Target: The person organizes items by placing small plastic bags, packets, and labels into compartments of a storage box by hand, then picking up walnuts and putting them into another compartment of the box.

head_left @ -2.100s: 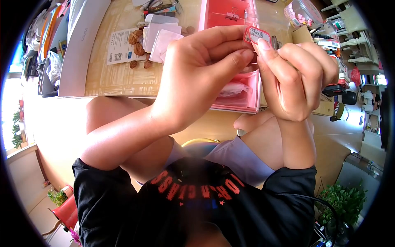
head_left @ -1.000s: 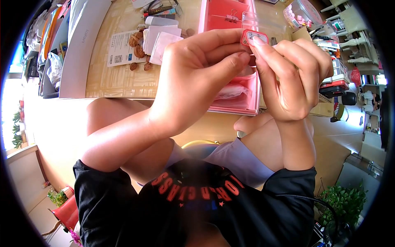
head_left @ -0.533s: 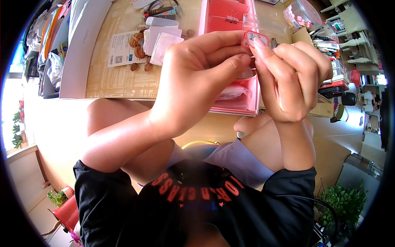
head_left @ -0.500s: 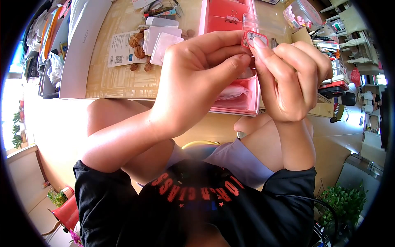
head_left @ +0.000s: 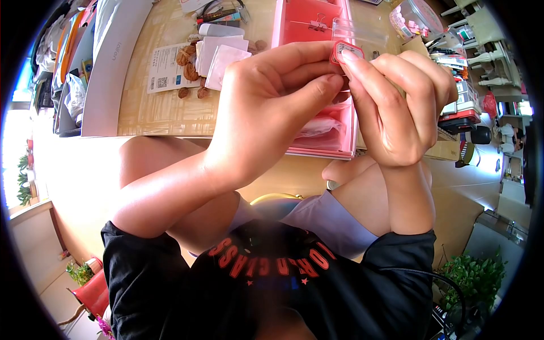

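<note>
Between my two hands, above the pink tray (head_left: 354, 133), is a small red-edged piece with a pale, printed-looking face (head_left: 340, 53). My right hand (head_left: 396, 102) pinches it, the thumb lying across its face. The fingertips of my left hand (head_left: 266, 107) meet its left edge, and the left thumb points toward it from below. Its back is hidden, so I cannot tell whether it is a flat label or a little box. In the tray's near compartment lies a clear plastic bag (head_left: 320, 127); a binder clip (head_left: 318, 24) sits in the far part.
Left of the tray are walnuts (head_left: 190, 71), pale paper squares (head_left: 225, 65) and a printed white card (head_left: 167, 68). A long white box (head_left: 116, 68) borders the left side. To the right stand a clear round tub (head_left: 416, 20) and stacked stationery (head_left: 462, 96).
The red-edged piece has tilted slightly and the right thumb covers it a little differently. Both hands stay in nearly the same place.
</note>
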Demonstrator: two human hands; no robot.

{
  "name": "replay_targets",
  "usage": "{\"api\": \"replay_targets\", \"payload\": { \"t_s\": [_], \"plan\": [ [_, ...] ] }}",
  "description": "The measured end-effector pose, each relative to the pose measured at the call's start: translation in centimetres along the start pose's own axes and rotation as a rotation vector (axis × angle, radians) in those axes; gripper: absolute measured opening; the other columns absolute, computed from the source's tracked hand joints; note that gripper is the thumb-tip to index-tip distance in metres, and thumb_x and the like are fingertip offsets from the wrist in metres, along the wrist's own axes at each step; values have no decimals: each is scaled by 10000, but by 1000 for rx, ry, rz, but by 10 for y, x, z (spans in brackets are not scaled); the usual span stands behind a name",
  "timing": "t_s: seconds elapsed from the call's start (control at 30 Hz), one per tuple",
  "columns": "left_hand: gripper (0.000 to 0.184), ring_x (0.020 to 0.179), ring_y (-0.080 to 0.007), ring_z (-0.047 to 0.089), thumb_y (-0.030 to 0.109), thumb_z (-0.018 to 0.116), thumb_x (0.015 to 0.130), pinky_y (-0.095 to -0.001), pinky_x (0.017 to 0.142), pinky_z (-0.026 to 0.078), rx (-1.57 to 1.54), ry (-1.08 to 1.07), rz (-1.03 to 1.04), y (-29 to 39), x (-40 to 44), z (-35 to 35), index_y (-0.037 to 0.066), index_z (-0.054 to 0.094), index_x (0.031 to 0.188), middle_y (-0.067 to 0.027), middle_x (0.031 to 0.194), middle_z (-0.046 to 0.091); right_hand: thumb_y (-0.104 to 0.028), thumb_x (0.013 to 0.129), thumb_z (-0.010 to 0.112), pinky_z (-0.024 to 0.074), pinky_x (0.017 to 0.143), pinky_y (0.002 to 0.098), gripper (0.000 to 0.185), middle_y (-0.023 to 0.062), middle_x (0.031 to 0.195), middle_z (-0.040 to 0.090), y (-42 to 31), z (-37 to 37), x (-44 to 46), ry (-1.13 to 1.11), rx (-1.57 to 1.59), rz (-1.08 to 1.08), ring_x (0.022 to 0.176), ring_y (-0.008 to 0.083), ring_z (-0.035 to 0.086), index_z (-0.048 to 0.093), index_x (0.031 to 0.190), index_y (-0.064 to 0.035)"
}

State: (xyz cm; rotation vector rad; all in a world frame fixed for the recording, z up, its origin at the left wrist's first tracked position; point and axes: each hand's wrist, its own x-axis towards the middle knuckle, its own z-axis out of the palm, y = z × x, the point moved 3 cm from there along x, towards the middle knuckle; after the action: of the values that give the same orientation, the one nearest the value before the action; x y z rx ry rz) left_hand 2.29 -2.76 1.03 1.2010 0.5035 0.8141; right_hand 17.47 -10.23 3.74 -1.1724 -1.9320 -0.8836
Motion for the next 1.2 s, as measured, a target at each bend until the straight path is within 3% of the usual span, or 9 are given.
{"api": "replay_targets", "payload": {
  "t_s": [0.63, 0.83, 0.93, 1.07, 1.2],
  "plan": [
    [360, 1043, -171, 718, -49, 639, 974, -306, 961, 595, 47, -9, 34, 1, 1, -1, -117, 601, 1326, -183, 1163, 736, 11, 676, 859, 471, 791, 351, 372, 51, 984, 649, 4, 3, 1, -18, 42, -22, 906, 239, 590, 803, 1039, -46],
    [332, 1018, -190, 729, 65, 624, 1008, -324, 930, 594, 77, 16, -22, 5, -2, -2, -100, 632, 1296, -164, 1119, 743, 30, 671, 848, 490, 798, 367, 336, 71, 957, 650, 3, 4, 7, -29, 97, -5, 897, 262, 610, 793, 999, -24],
    [312, 927, -189, 737, 154, 606, 1029, -328, 880, 591, 54, 39, -43, 2, 1, -7, -84, 679, 1217, -142, 1029, 750, 39, 650, 845, 502, 779, 382, 331, 87, 947, 656, 4, 4, 8, -24, 155, -13, 888, 283, 621, 777, 972, 0],
    [259, 780, -175, 711, 173, 606, 1029, -304, 777, 577, 56, 19, -68, 2, 3, -10, -59, 718, 1060, -120, 882, 738, 42, 618, 843, 508, 755, 391, 349, 102, 944, 662, 5, 4, 8, -25, 232, -4, 881, 301, 629, 761, 956, 22],
    [252, 755, -183, 716, 170, 610, 1024, -302, 750, 583, 99, 100, -76, -1, 4, -10, -54, 725, 1024, -124, 887, 738, -21, 637, 847, 504, 782, 398, 332, 96, 947, 667, 4, 3, 9, -75, 239, 4, 906, 309, 623, 763, 956, 19]
  ]
}}
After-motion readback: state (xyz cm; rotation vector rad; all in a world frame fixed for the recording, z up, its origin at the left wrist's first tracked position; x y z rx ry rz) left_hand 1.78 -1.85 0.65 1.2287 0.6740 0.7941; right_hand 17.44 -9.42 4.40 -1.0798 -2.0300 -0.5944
